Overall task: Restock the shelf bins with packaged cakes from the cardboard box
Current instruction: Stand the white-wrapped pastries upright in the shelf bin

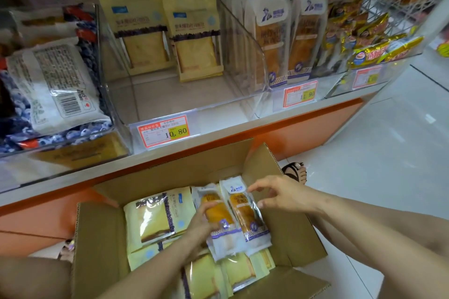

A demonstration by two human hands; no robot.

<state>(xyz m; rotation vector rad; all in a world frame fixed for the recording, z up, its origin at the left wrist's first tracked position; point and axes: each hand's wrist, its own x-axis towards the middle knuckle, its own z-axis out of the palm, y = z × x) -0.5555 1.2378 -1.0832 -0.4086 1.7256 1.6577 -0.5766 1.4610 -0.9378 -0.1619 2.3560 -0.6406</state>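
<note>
Head view: clear shelf bins (245, 41) stand half stocked above a white tiled floor (388, 153), with the open cardboard box (102, 238) below them. Inside the box, the left hand (202, 222) has its grip clamped on a long cake pack (218, 213). The right hand (281, 195) hovers just beside it, fingers spread apart.

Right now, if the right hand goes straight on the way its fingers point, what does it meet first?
The right hand points left at the right cake pack in the cardboard box, beside the left cake pack that the left hand grips. Likely that first; it may be touching, depth unclear.
</note>
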